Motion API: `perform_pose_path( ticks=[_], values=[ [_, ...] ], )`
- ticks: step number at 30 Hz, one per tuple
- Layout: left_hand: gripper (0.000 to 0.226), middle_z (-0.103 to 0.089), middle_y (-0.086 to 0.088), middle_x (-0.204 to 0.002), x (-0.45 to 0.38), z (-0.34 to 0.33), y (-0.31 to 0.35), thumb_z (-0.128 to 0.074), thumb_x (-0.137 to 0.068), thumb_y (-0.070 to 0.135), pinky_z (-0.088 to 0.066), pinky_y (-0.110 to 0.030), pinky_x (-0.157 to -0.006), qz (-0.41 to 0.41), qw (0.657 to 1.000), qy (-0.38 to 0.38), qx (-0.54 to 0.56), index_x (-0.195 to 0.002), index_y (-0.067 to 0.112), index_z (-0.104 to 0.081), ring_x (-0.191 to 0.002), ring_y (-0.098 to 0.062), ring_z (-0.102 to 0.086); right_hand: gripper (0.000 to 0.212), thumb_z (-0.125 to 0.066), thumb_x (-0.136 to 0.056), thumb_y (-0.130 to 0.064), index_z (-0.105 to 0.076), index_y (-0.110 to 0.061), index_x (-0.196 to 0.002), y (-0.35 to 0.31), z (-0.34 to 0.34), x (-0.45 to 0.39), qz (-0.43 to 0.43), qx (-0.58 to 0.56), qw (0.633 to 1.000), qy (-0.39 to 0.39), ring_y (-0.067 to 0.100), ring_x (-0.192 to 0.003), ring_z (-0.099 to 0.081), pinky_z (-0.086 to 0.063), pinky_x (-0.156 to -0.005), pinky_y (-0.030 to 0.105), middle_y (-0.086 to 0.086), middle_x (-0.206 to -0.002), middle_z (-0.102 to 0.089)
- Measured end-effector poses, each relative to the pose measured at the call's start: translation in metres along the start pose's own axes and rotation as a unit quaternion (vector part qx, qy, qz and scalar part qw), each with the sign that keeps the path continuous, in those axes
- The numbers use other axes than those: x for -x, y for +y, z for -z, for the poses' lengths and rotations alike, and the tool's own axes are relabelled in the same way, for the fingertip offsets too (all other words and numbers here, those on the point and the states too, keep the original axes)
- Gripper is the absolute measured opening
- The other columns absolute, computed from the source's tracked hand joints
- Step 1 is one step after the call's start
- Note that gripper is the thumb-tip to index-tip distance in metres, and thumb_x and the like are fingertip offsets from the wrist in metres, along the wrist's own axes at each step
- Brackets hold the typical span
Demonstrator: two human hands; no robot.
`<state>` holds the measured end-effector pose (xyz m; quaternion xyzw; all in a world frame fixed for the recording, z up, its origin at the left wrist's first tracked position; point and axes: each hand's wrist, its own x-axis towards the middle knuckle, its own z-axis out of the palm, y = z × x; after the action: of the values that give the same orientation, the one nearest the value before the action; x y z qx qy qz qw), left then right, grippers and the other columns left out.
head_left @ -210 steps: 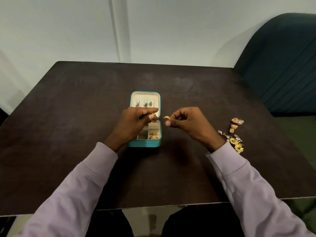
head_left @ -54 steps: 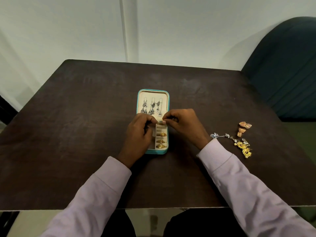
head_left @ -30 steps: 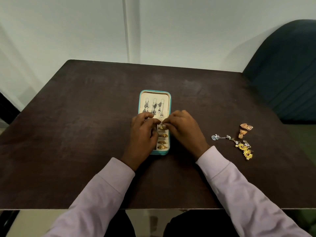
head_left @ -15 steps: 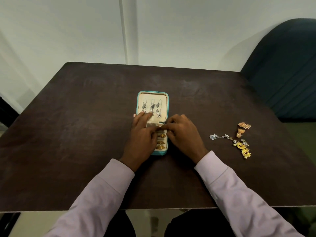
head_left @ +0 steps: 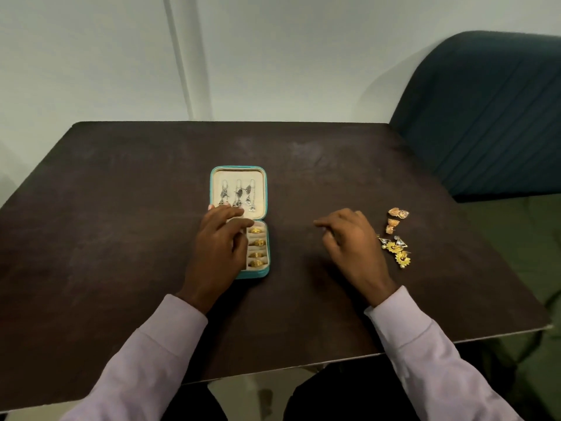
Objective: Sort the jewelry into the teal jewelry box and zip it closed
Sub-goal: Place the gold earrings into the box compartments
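Note:
The teal jewelry box [head_left: 266, 189] lies open at the middle of the table. Three silver drop earrings [head_left: 237, 196] hang in its cream lid. Several gold rings [head_left: 257, 247] sit in the ring slots of its lower half. My left hand [head_left: 221, 241] rests on the left side of the lower half, fingers relaxed and holding nothing. My right hand [head_left: 349, 238] hovers over the bare table right of the box, fingers loosely curled, empty. Just right of it lies a loose pile of gold and silver earrings [head_left: 396, 243].
The dark wooden table [head_left: 121, 226] ends at a near edge by my lap and a right edge beyond the pile. A dark teal chair [head_left: 485, 117] stands at the right. A pale wall runs behind the table.
My right hand has left the box and moved right toward the earring pile. My left hand stays on the box, and the top ring slot now shows a ring.

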<state>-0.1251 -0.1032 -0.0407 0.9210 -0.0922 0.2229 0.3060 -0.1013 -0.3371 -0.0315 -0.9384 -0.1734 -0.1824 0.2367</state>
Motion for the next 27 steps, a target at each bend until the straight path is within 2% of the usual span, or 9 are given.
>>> perform_pose_path(
  ticks=[3, 7, 10, 14, 17, 21, 24, 26, 27],
  values=[
    [0.024, -0.062, -0.012, -0.116, -0.001, 0.003, -0.002, -0.063, -0.081, -0.001, -0.040, -0.052, -0.101, 0.011, 1.000, 0.001, -0.002, -0.103, 0.006, -0.067, -0.116, -0.027, -0.050, 0.020, -0.059, -0.086, -0.010, -0.070, -0.014, -0.103, 0.034, 0.012, 0.007, -0.060, 0.028, 0.998, -0.008, 0.024, -0.090, -0.055, -0.038, -0.076, 0.031, 0.005, -0.093, -0.063],
    [0.023, -0.061, -0.012, -0.116, -0.002, 0.005, -0.002, -0.062, -0.082, 0.001, -0.040, -0.053, -0.101, 0.017, 1.000, -0.006, -0.014, -0.103, 0.006, -0.067, -0.116, -0.027, -0.049, 0.020, -0.063, -0.085, -0.020, -0.070, -0.020, -0.104, 0.065, 0.016, 0.007, -0.108, 0.105, 0.986, -0.078, 0.028, -0.094, -0.052, -0.043, -0.074, 0.035, 0.006, -0.095, -0.060],
    [0.023, -0.061, -0.012, -0.118, -0.003, 0.006, 0.000, -0.060, -0.083, 0.001, -0.038, -0.049, -0.103, 0.014, 1.000, -0.006, -0.016, -0.104, 0.005, -0.067, -0.117, -0.026, -0.049, 0.017, -0.063, -0.084, -0.018, -0.072, -0.019, -0.099, 0.069, 0.013, 0.004, -0.086, 0.133, 0.984, -0.085, 0.029, -0.091, -0.052, -0.043, -0.071, 0.035, 0.006, -0.094, -0.059],
    [0.022, -0.062, -0.013, -0.115, -0.005, 0.007, 0.002, -0.059, -0.082, 0.001, -0.037, -0.043, -0.103, 0.001, 1.000, 0.004, -0.014, -0.103, 0.004, -0.068, -0.114, -0.027, -0.051, 0.006, -0.065, -0.081, -0.013, -0.069, -0.010, -0.080, 0.068, 0.011, 0.001, -0.050, 0.156, 0.985, -0.059, 0.031, -0.079, -0.054, -0.039, -0.064, 0.034, 0.009, -0.083, -0.058],
    [0.022, -0.063, -0.012, -0.114, -0.006, 0.008, 0.004, -0.059, -0.082, 0.001, -0.037, -0.037, -0.101, 0.002, 1.000, 0.008, -0.012, -0.102, 0.004, -0.069, -0.112, -0.028, -0.053, 0.010, -0.061, -0.084, -0.017, -0.069, -0.010, -0.085, 0.069, 0.011, 0.002, -0.039, 0.156, 0.985, -0.062, 0.029, -0.080, -0.053, -0.042, -0.068, 0.036, 0.009, -0.085, -0.059],
    [0.022, -0.062, -0.011, -0.116, -0.005, 0.009, 0.005, -0.060, -0.082, 0.003, -0.033, -0.032, -0.101, 0.007, 1.000, -0.002, -0.017, -0.103, 0.005, -0.068, -0.114, -0.026, -0.052, 0.011, -0.057, -0.086, -0.018, -0.065, -0.017, -0.080, 0.066, 0.015, 0.003, -0.100, 0.027, 0.993, -0.058, 0.018, -0.082, -0.050, -0.038, -0.070, 0.030, 0.000, -0.084, -0.056],
    [0.022, -0.062, -0.010, -0.116, -0.003, 0.009, 0.005, -0.060, -0.083, 0.003, -0.038, -0.038, -0.102, 0.000, 1.000, 0.001, -0.017, -0.104, 0.006, -0.067, -0.113, -0.025, -0.052, 0.013, -0.060, -0.084, -0.015, -0.065, -0.021, -0.074, 0.060, 0.022, 0.003, -0.148, -0.069, 0.986, -0.038, 0.004, -0.074, -0.050, -0.035, -0.065, 0.016, -0.010, -0.077, -0.056],
    [0.021, -0.062, -0.010, -0.116, -0.004, 0.010, 0.005, -0.059, -0.084, 0.004, -0.038, -0.038, -0.102, -0.006, 1.000, 0.005, -0.010, -0.103, 0.006, -0.067, -0.113, -0.025, -0.052, 0.011, -0.061, -0.083, -0.012, -0.067, -0.017, -0.075, 0.059, 0.025, 0.004, -0.194, -0.134, 0.972, -0.022, 0.001, -0.070, -0.055, -0.038, -0.064, 0.009, -0.013, -0.075, -0.060],
    [0.021, -0.062, -0.010, -0.116, -0.004, 0.010, 0.006, -0.058, -0.084, 0.004, -0.036, -0.036, -0.102, -0.008, 1.000, 0.008, -0.007, -0.103, 0.006, -0.067, -0.113, -0.025, -0.053, 0.011, -0.061, -0.084, -0.012, -0.068, -0.015, -0.076, 0.058, 0.026, 0.004, -0.218, -0.177, 0.960, -0.019, 0.003, -0.071, -0.059, -0.043, -0.067, 0.012, -0.010, -0.076, -0.064]
  ],
)
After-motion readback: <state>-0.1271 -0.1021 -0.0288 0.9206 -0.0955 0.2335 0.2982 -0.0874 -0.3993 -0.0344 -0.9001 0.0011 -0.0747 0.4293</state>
